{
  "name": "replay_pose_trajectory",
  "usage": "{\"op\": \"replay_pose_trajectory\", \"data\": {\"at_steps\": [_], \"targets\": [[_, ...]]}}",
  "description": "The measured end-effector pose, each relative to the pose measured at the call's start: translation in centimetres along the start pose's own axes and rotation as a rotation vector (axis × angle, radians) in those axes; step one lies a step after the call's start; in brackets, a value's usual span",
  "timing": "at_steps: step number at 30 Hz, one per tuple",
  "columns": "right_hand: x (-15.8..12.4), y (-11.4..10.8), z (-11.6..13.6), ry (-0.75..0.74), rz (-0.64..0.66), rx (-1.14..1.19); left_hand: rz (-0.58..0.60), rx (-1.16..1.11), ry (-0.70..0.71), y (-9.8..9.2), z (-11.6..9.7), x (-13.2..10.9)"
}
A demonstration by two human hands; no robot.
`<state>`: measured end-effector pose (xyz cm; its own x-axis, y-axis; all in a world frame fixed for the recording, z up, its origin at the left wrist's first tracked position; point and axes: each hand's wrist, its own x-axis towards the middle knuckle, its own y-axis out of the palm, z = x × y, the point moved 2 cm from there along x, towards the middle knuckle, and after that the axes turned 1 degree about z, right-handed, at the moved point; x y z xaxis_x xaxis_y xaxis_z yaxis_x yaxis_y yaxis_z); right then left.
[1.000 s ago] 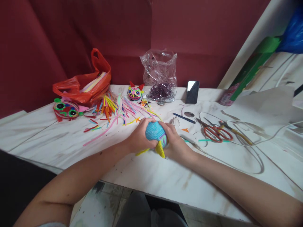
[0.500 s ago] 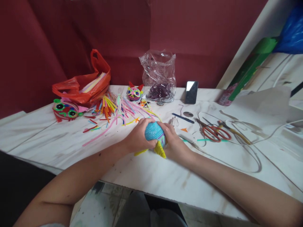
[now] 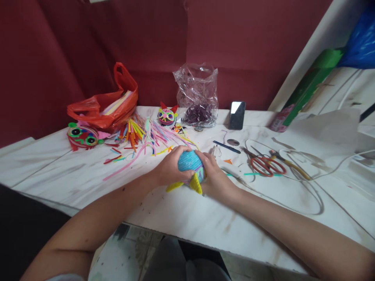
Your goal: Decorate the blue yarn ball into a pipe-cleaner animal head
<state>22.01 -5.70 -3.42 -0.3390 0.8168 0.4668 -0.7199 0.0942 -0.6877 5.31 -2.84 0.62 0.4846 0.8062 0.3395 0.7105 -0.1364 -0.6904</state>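
Observation:
Both my hands wrap round a blue craft ball with yellow pointed ears sticking out below, low over the white table. My left hand cups its left side, fingers curled over the top. My right hand grips the right side. Just beyond lie loose coloured strips fanned over the table.
An orange plastic bag of strips and a red frog-like figure sit at the back left. A small cat-faced ball, a clear bag and a phone stand behind. Red-handled scissors, a pen and a white cord lie right.
The ball has turned slightly in my hands, its yellow ears shifting a little. Both hands stay in the same spot.

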Motion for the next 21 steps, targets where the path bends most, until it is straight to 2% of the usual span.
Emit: {"op": "replay_pose_trajectory", "data": {"at_steps": [7, 13, 15, 18, 21], "targets": [[0.0, 0.0, 0.1, 0.005, 0.001, 0.017, -0.012, -0.026, 0.001, 0.0, 0.0, 0.0], [0.4, -0.3, -0.5, 0.064, -0.063, 0.113, 0.075, -0.29, 0.011, -0.4, 1.7, 0.3], [0.5, -0.3, -0.9, 0.136, -0.082, 0.191, 0.071, -0.404, -0.021, -0.4, 2.5, 0.5], [0.6, -0.2, -1.3, 0.308, -0.04, 0.41, 0.063, -0.59, -0.093, -0.2, 3.7, 0.9], [0.6, -0.1, -1.2, 0.413, 0.01, 0.645, 0.131, -0.776, -0.114, -0.2, 4.5, 1.1]]}}
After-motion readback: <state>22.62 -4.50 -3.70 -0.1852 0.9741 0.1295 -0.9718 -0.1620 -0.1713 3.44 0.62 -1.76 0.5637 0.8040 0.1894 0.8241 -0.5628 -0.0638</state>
